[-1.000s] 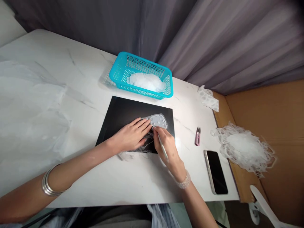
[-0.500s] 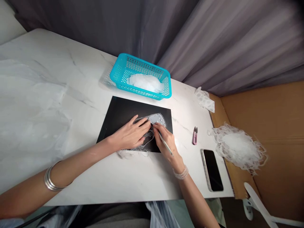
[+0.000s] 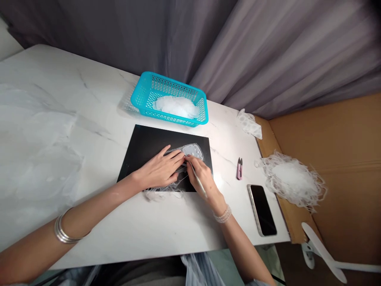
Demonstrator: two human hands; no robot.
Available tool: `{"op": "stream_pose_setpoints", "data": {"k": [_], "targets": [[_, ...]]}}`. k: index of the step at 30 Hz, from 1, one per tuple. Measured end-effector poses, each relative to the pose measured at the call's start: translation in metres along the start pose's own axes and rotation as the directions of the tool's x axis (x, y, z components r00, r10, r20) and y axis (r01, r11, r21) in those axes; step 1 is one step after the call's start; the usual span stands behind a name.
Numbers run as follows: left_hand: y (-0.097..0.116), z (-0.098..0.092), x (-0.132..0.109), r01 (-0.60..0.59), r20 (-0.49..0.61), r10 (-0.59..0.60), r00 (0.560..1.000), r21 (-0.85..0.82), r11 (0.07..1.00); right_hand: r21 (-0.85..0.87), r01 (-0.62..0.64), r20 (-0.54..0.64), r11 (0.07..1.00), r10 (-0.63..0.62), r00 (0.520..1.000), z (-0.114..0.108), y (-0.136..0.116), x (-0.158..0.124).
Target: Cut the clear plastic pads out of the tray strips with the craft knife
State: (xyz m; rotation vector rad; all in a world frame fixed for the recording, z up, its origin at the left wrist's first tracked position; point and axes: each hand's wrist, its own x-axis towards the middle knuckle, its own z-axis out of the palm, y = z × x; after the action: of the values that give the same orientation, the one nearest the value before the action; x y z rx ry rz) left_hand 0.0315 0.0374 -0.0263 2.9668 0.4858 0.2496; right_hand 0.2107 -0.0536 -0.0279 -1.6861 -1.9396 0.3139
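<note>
My left hand [image 3: 162, 169] lies flat with fingers apart on a black mat [image 3: 145, 139], pressing down a clear, thin sheet piece. Part of that piece, a pale grey rounded patch with small raised spots [image 3: 193, 151], shows beyond my fingertips. A slim, pale pen-like tool [image 3: 200, 182] is pinched in my right hand [image 3: 205, 178], its tip down close to my left fingertips. The exact contact point is hidden by the fingers. Clear, thin offcut strips [image 3: 162, 195] stick out at the mat's near edge, below my left palm.
Behind the mat stands a blue basket [image 3: 169, 118] holding white translucent pieces [image 3: 175, 106]. To the right lie pink thread snips [image 3: 239, 170], a phone [image 3: 262, 210] and a heap of white strips [image 3: 293, 178]. Sheer white sheeting [image 3: 35, 147] covers the table's left side.
The whole view has shifted slightly, so the basket, snips and phone appear further left. Both hands keep nearly the same place on the mat, the tool still in the right.
</note>
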Motion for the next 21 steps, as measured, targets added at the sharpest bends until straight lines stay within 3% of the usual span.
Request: {"op": "stream_pose_setpoints", "data": {"k": [4,8,10,13,16,21], "targets": [[0.0,0.005,-0.001,0.005,-0.008,-0.005,1.0,0.039,0.999,-0.172,0.062,0.034,0.983,-0.057,0.998,0.006,0.001,0.006],[-0.001,0.012,-0.002,-0.006,-0.066,0.009,0.998,0.036,0.999,-0.218,0.077,0.096,0.973,-0.057,0.994,0.007,-0.005,0.012],[-0.001,0.016,-0.002,-0.004,-0.087,0.007,0.996,0.035,0.999,-0.152,0.059,0.117,0.987,-0.041,0.992,0.008,-0.006,0.017],[-0.002,0.019,-0.002,-0.004,-0.073,0.009,0.997,0.071,0.997,0.192,-0.095,-0.004,0.977,0.097,0.995,0.002,0.009,0.022],[-0.002,0.018,-0.001,-0.018,-0.051,0.023,0.998,0.098,0.995,0.443,-0.217,-0.188,0.87,0.327,0.926,-0.032,0.047,0.014],[0.002,0.015,0.0,-0.012,-0.051,0.018,0.999,0.1,0.995,0.523,-0.217,-0.443,0.824,0.481,0.756,-0.136,0.111,-0.047]]}}
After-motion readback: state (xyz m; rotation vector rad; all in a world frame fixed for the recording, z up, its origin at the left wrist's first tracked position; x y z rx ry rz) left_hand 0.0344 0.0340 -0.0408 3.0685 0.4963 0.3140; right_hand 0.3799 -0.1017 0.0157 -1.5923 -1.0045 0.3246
